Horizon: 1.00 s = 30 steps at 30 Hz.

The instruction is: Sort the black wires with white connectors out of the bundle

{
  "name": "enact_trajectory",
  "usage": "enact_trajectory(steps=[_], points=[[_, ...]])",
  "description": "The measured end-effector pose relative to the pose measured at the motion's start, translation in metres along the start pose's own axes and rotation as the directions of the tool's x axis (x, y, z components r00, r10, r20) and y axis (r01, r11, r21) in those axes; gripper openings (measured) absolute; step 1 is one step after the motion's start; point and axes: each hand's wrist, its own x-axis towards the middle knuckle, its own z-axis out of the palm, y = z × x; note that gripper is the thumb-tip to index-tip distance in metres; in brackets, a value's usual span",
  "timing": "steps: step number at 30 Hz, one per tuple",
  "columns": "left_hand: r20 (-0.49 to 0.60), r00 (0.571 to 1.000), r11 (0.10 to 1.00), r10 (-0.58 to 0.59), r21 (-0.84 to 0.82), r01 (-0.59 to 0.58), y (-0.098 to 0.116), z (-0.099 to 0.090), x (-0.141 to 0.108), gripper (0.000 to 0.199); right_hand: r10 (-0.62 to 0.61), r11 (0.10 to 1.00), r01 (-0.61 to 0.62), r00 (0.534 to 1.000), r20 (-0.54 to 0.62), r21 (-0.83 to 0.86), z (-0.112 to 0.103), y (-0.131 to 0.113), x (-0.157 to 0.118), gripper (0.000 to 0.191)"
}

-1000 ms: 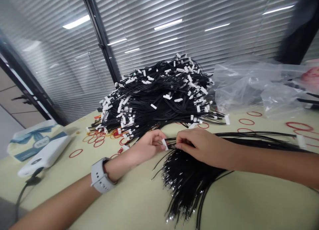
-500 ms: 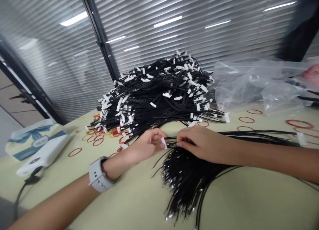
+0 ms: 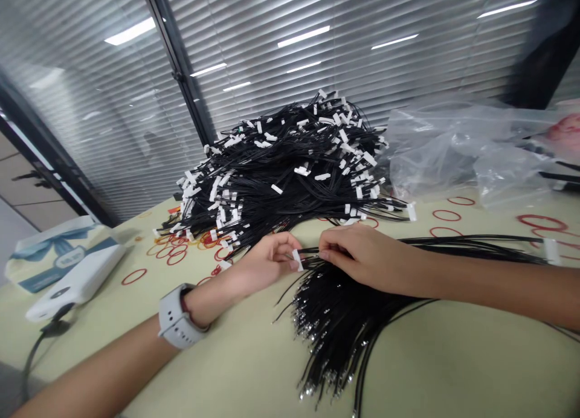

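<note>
My left hand (image 3: 269, 256), with a grey watch band on its wrist, pinches a white connector (image 3: 297, 260) at the end of some black cables. Just to the right, my right hand (image 3: 357, 252) has its fingers closed on the same black cables (image 3: 475, 243), which run right, behind the forearm, to another white connector (image 3: 551, 251). Below my right hand, a thick bundle of black wires (image 3: 339, 333) with shiny metal tips fans out over the table toward me.
A tall heap of black cables (image 3: 290, 158) with white connectors stands behind my hands. Red rubber bands (image 3: 135, 276) lie scattered. Clear plastic bags (image 3: 448, 158) are at the back right. A tissue pack (image 3: 58, 255) and a white device (image 3: 75, 282) with a cable sit at left.
My right hand's fingers have come slightly closer together on the cables. Otherwise the view has only shifted a little, and my left hand keeps its pinch.
</note>
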Motion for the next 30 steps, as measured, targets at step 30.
enact_trajectory(steps=[30], points=[[-0.064, 0.997, 0.999, 0.03, -0.04, -0.032, 0.003, 0.006, 0.0, 0.018, -0.084, 0.996, 0.085, 0.982, -0.167, 0.0, 0.011, -0.005, -0.004, 0.024]])
